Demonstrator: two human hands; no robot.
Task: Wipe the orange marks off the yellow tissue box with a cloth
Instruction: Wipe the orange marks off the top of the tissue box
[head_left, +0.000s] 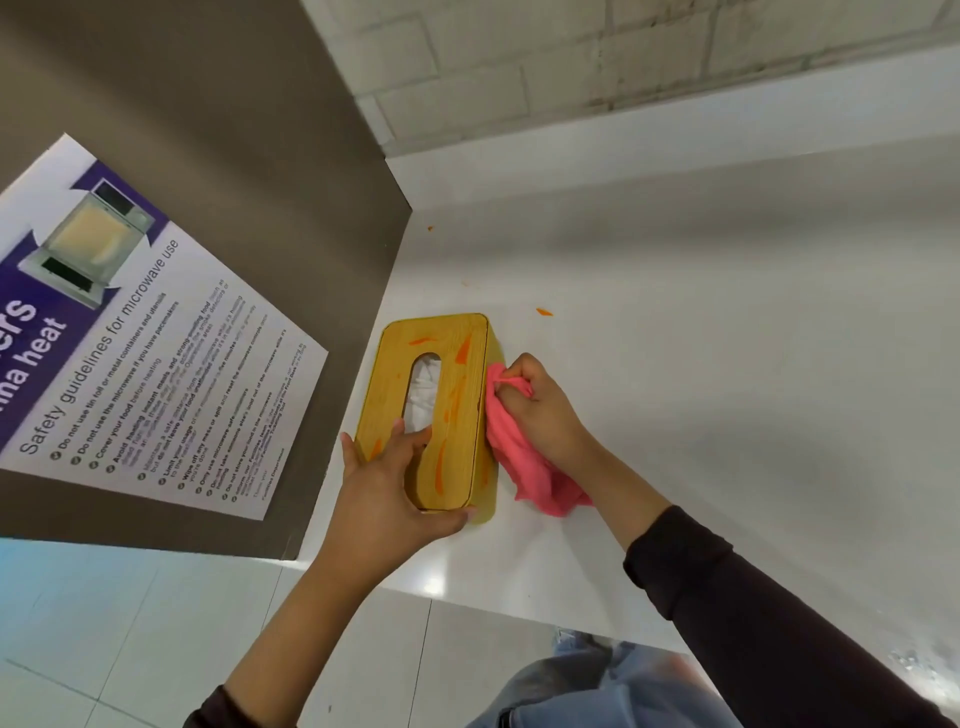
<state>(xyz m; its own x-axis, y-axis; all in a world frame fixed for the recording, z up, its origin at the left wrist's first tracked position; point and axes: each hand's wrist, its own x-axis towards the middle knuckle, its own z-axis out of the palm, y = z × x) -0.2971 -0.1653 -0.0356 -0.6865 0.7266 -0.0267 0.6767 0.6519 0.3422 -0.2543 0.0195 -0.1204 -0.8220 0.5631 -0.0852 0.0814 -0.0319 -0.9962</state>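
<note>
The yellow tissue box lies flat on the white counter, a little left of the middle of the frame, with its left long side near a grey-brown panel. Its wooden-looking lid faces up and has a long slot where white tissue shows. Several orange marks are on the lid, at the upper part, along the right of the slot and near the lower end. The left hand grips the lower end of the box: the fingers are spread on the lid and the left side, and the thumb curls along the bottom edge. The right hand, coming out of a dark sleeve, has its fingers closed around a bunched pink cloth and holds it against the right long side of the box; the rest of the cloth hangs down to the counter. A small orange scrap lies on the counter just above and right of the box. On the panel, at the left of the frame, is a poster about microwave use.
</note>
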